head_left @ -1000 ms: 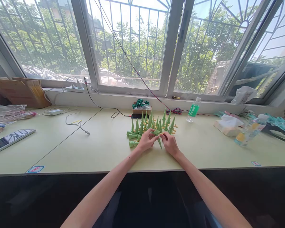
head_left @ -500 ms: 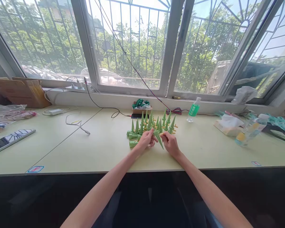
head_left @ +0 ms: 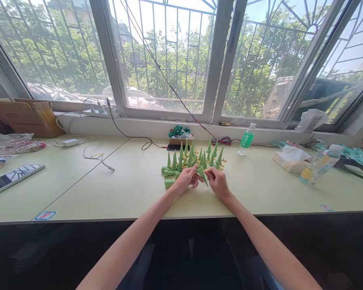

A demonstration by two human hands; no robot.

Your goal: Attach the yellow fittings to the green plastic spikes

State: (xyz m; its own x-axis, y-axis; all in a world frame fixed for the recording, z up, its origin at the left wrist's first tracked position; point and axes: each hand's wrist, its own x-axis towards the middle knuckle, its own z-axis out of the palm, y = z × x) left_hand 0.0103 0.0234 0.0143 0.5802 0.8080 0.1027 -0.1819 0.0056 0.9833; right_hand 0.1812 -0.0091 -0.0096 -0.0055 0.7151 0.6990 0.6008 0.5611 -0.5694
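My left hand (head_left: pixel 185 179) is closed around the wide end of a green plastic plant watering spike (head_left: pixel 203 178), whose pointed tip slants down to the right. Pinched in my right hand (head_left: pixel 219 184) is a small yellow valve piece (head_left: pixel 206 170) at the side of that spike; whether it is seated in the spike I cannot tell. Behind both hands, several green spikes (head_left: pixel 180 157) stand point up, some with yellow valves sticking out. More spikes (head_left: pixel 168 183) lie on their sides left of my left hand.
On the pale table (head_left: pixel 133 193) a dark phone (head_left: pixel 178 148) lies behind the spikes. A green-labelled bottle (head_left: pixel 247 139) stands at the back right. Further right are a tissue box (head_left: pixel 290 159) and another bottle (head_left: pixel 319 166). A white cable (head_left: pixel 101 159) and a tablet (head_left: pixel 15 179) lie left.
The held spike has tilted slightly, its tip shifting a little up and left. My hands have otherwise barely moved and keep their grip.
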